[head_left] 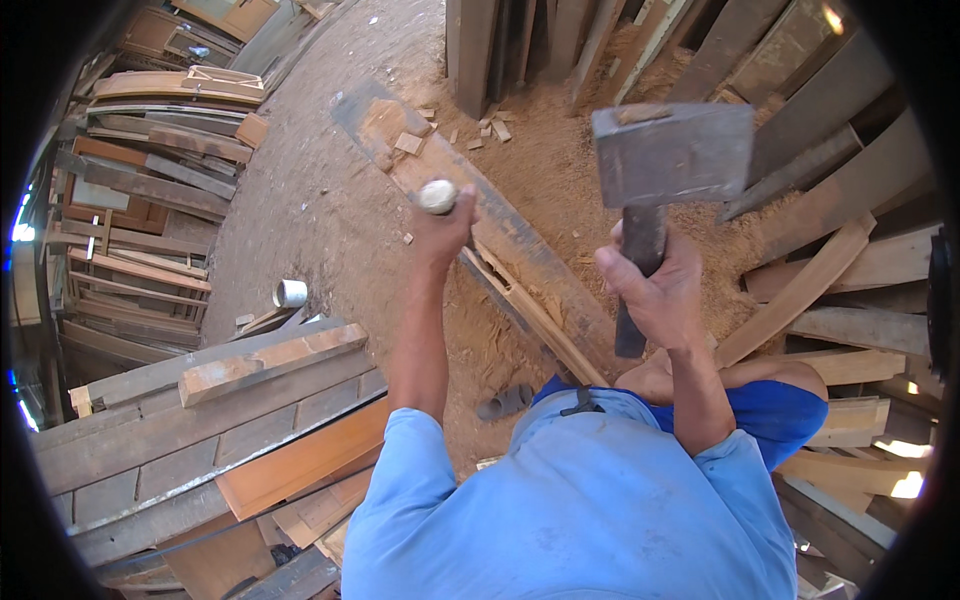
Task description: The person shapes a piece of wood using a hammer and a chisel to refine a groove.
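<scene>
My left hand is closed round the handle of a chisel, whose pale round butt end faces up; its blade is hidden below the hand. Just beneath it, a narrow wooden bar with a slot cut in its upper face runs back toward my lap. In my right hand I grip a mallet by its dark handle. The mallet's broad, worn block head is raised to the right of the chisel, apart from it. Under the bar lies a long plank dusted with sawdust.
Small offcuts and shavings lie on the plank and ground. Boards lean at the back and right. Stacked timber stands at the near left, with a white cup-like container beyond it. Wooden frames line the far left.
</scene>
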